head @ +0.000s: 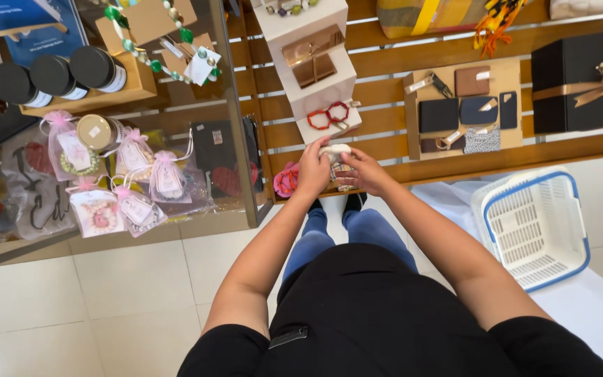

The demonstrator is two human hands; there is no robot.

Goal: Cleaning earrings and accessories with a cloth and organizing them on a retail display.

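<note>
My left hand [313,169] and my right hand [363,169] meet at the front edge of a slatted wooden display shelf [455,164]. Together they grip a small white cushion-like holder [334,150] that carries jewellery, with my fingers closed on both of its sides. Just behind it lies a red hexagon-link bracelet [329,114] on a white stepped stand [322,84]. A pink beaded bracelet [286,180] rests on the shelf edge left of my left hand.
A glass cabinet [239,139] at left holds gift pouches, jars and necklaces. A wooden tray of small leather goods [463,112] and a black ribbon-tied gift box [584,80] sit at right. A white basket with blue rim [535,227] stands on a white surface at lower right.
</note>
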